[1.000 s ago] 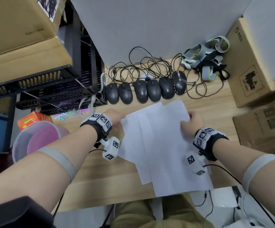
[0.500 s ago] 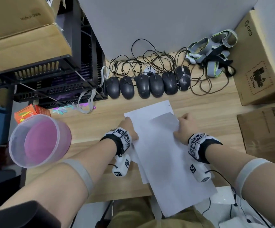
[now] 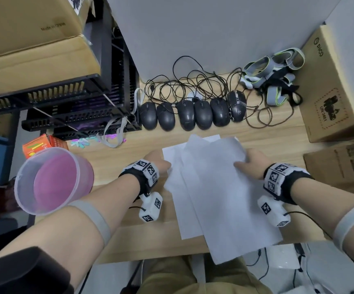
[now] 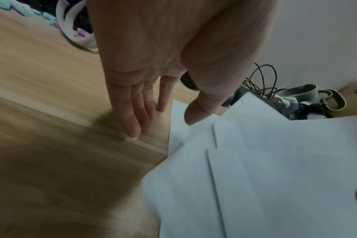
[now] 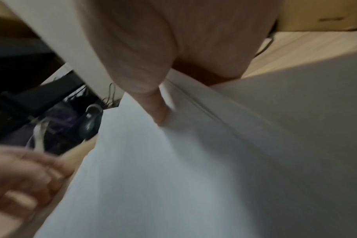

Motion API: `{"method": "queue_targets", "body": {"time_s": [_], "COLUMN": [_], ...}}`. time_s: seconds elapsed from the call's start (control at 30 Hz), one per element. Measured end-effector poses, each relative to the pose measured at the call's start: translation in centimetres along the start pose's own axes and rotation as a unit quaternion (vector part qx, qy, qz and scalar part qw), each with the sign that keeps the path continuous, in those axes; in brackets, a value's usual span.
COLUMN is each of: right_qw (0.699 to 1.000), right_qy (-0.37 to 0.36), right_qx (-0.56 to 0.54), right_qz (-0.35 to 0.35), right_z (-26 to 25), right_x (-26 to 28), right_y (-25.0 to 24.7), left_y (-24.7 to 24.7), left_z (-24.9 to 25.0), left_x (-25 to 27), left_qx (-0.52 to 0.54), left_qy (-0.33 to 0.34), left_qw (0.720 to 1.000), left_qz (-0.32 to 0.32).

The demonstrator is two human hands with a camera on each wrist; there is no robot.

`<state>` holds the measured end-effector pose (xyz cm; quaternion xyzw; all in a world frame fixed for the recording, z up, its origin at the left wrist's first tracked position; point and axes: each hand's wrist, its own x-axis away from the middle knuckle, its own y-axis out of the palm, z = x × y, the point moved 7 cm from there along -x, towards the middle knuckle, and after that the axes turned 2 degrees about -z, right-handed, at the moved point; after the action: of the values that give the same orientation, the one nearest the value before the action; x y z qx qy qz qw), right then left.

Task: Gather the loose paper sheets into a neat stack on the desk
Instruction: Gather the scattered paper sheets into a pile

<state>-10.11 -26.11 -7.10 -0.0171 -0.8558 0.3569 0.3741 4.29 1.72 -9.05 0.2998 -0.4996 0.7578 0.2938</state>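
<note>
Pale wooden bench (image 3: 142,240) carries our fanned white paper sheets (image 3: 218,192); our right hand (image 3: 251,164) pinches their edge, our left hand (image 4: 153,67) lies flat beside them. Overhanging corners may slip off.

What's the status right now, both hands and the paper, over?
Left hand open, fingers flat on desk beside paper sheets. Right hand pinching their right edge. Sheets fanned, not squared. Nothing in the way.
</note>
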Motion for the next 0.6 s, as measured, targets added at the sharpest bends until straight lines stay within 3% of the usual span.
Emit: {"method": "queue_targets", "body": {"time_s": [0.13,0.3,0.4,0.6], "right_qw": [0.994,0.975,0.971,0.959], "right_qy": [0.061,0.118,0.125,0.143], "right_qx": [-0.079,-0.164,-0.181,-0.234], "right_qz": [0.04,0.088,0.097,0.069], "right_z": [1.6,1.0,-0.4,-1.2], "right_x": [0.0,-0.2,-0.7,-0.5], "right_y": [-1.0,2.2,4.4,5.7], "left_y": [0.1,2.0,2.6,2.3], "left_z": [-0.7,-0.7,-0.2,-0.1], "left_x": [0.6,0.3,0.6,0.3], "left_qx": [0.017,0.095,0.128,0.125], "left_qy": [-0.03,-0.06,-0.074,-0.053], "left_qw": [0.999,0.992,0.987,0.99], "left_qz": [-0.004,-0.051,-0.066,-0.037]}}
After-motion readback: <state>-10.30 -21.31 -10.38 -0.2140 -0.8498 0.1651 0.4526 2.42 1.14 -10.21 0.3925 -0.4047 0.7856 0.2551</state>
